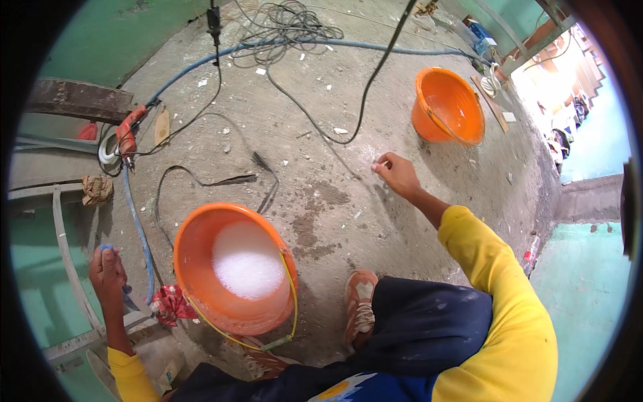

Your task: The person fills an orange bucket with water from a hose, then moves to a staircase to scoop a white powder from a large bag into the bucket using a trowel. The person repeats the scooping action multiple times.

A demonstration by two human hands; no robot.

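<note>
My left hand [108,274], at the left side, is closed around a blue cloth [106,247] that shows only in small parts at the fingers. To its right stands an orange plastic bucket [193,241] with white foamy liquid [248,261] inside and a yellow handle. My right hand [397,173] hangs above the concrete floor, fingers curled, thumb near the index finger; whether something small is between them cannot be told. Beyond it, at the upper right, is a second orange bucket [422,118], which looks wet inside.
A red power drill [131,131] lies at the left by a blue hose [131,201]. Black cables [289,25] lie coiled and strewn over the dusty floor [301,166]. A red plastic bag [173,304] is beside the near bucket; a wooden strip [490,104] lies by the far one.
</note>
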